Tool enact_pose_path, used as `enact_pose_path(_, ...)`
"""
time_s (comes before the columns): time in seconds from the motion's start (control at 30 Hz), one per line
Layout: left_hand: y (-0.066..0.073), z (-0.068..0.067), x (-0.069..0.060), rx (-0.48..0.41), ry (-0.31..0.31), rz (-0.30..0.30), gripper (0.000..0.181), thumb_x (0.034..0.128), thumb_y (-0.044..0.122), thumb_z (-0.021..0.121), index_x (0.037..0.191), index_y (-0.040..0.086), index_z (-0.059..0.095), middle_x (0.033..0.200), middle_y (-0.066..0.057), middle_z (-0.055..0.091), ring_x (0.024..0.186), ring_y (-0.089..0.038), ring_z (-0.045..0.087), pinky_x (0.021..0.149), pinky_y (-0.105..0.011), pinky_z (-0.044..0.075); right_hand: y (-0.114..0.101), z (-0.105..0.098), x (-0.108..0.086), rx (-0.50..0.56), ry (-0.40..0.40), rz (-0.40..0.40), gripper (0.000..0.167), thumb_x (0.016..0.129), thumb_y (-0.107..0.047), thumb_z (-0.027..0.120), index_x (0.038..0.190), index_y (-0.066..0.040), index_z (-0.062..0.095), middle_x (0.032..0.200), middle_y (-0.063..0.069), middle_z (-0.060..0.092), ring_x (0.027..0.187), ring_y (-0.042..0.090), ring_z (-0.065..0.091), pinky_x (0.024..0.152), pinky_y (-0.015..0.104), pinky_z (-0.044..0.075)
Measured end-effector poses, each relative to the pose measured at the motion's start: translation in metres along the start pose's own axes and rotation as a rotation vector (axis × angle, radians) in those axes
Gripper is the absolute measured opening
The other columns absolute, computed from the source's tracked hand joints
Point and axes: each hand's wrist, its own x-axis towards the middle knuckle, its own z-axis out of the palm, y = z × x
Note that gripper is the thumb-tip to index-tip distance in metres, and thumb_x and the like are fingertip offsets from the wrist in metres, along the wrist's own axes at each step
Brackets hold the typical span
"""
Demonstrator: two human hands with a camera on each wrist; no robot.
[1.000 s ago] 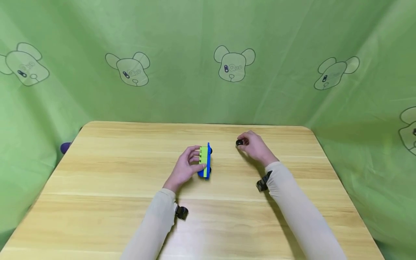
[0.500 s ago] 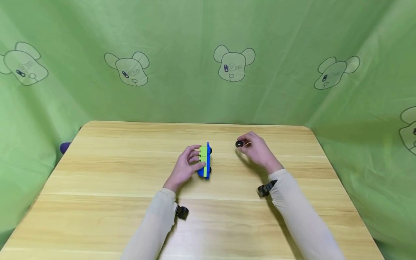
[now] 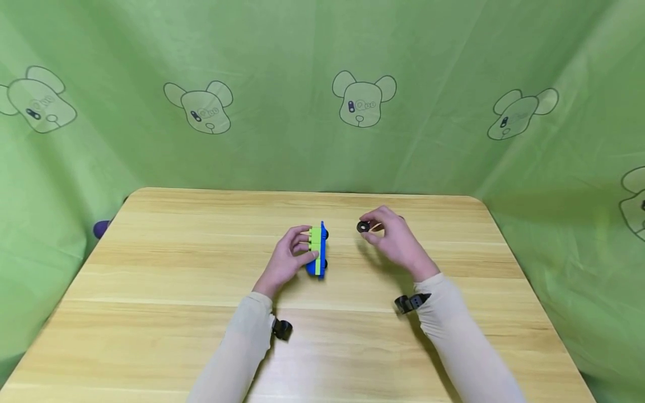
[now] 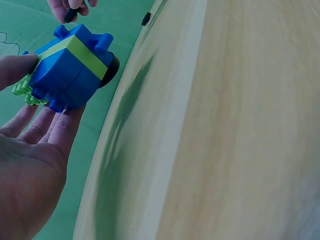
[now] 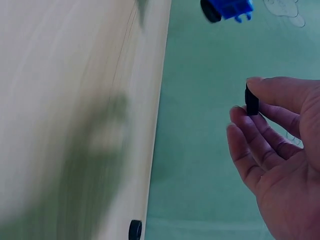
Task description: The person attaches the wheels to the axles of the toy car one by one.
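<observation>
My left hand holds a toy car built of blue and lime green blocks, tipped on its side above the table. Black wheels show on the car's right side in the head view, and one dark wheel is seen in the left wrist view. To the right of the car and apart from it, my right hand pinches a small black toy wheel between thumb and fingers. The wheel's holed face shows in the head view.
Another black wheel stands on the wooden table near its far edge, mostly hidden behind my right hand in the head view. A green curtain hangs around the back and sides. Something purple pokes out beyond the left edge.
My right hand has shifted left and slightly nearer with the wheel, whose holed face has turned into view. The left hand and toy car have stayed almost still.
</observation>
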Motion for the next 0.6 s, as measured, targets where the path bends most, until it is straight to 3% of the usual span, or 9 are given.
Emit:
enact_pose_path(0.2,0.0,0.001,0.001,-0.003,-0.007,-0.005,0.062,0.0874,-0.004,0.068,0.142,-0.005,0.04,0.123,-0.026,0.057,0.11,-0.041,0.055,0.094,-0.034,0.048,-0.012,0.004,-0.004,-0.015,0.006,-0.055,0.033,0.087,-0.006,0.073,0.118,0.0,0.064,0.11,0.009,0.06,0.096,0.026,0.061,0.088,0.044,0.051)
enact_pose_path(0.6,-0.001,0.003,0.002,-0.01,-0.004,-0.012,0.061,0.0869,-0.005,0.068,0.141,-0.005,0.041,0.124,-0.026,0.057,0.108,-0.04,0.055,0.093,-0.032,0.048,-0.029,0.012,-0.008,0.003,0.017,-0.087,0.033,0.085,-0.006,0.075,0.117,-0.003,0.065,0.11,0.004,0.061,0.096,0.022,0.061,0.088,0.04,0.052)
